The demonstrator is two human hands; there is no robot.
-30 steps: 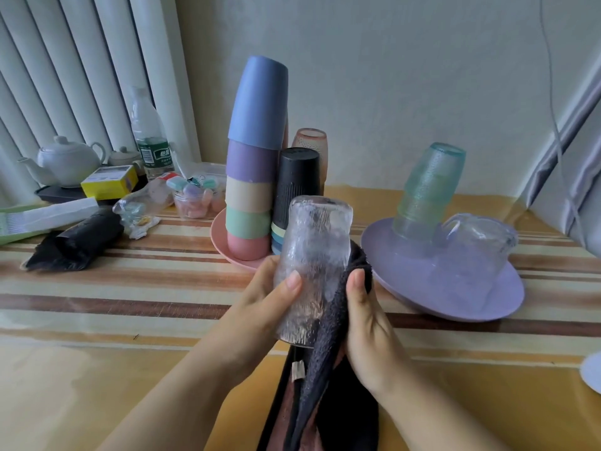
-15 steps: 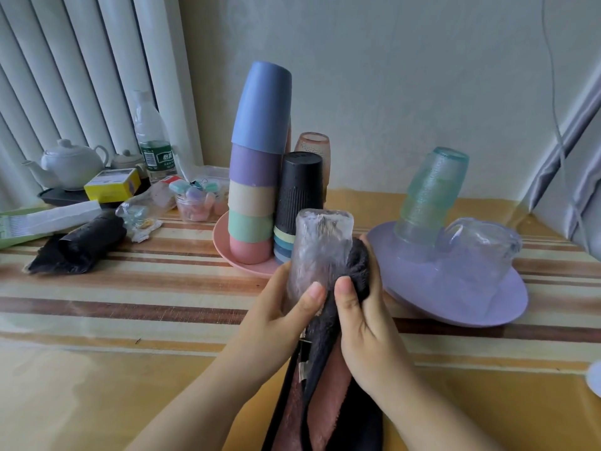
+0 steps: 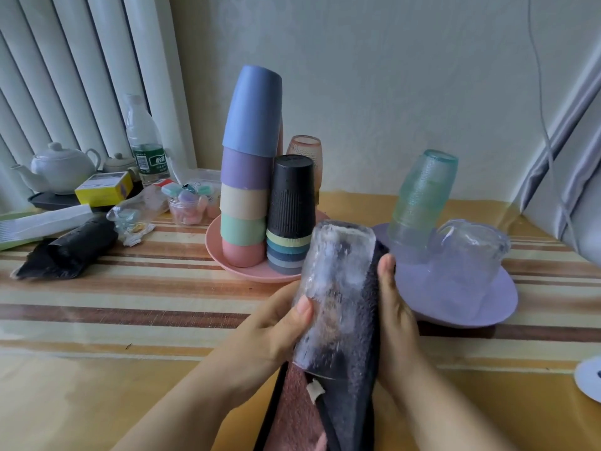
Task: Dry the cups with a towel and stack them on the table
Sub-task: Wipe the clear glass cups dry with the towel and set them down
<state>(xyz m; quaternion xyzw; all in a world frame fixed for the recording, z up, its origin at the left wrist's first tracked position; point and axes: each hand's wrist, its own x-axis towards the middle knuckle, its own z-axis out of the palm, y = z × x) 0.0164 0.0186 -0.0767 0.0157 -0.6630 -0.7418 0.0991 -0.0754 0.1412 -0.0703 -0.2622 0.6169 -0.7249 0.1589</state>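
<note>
Left hand [image 3: 266,333] is wrapped around a clear textured glass [image 3: 331,294], held upside down and tilted a bit, thumb on the front. Right hand [image 3: 395,323] grips the dark towel [image 3: 351,395] and presses it against the glass's right side; the rest of the towel hangs down below, showing a reddish-brown face.

Just behind the glass is a pink plate [image 3: 227,265] with two upside-down stacks on it: five pastel cups (blue on top, then purple, cream, green, pink) [image 3: 250,164], and a black ribbed cup [image 3: 291,196] sitting on several nested rims, can't count them for sure. One amber glass [image 3: 305,151] peeks out behind.

To the right, a purple plate [image 3: 455,307] holds a stack of green glasses [image 3: 419,200] (count unclear) and one clear mug [image 3: 468,255] turned over.

All on a striped table [image 3: 130,307] under a glossy cover, against a cream wall with vertical blinds [image 3: 81,76] on the left. Back left: one white teapot [image 3: 61,166], one water bottle [image 3: 144,144], a yellow box [image 3: 104,188], a rolled black bag [image 3: 68,249].
</note>
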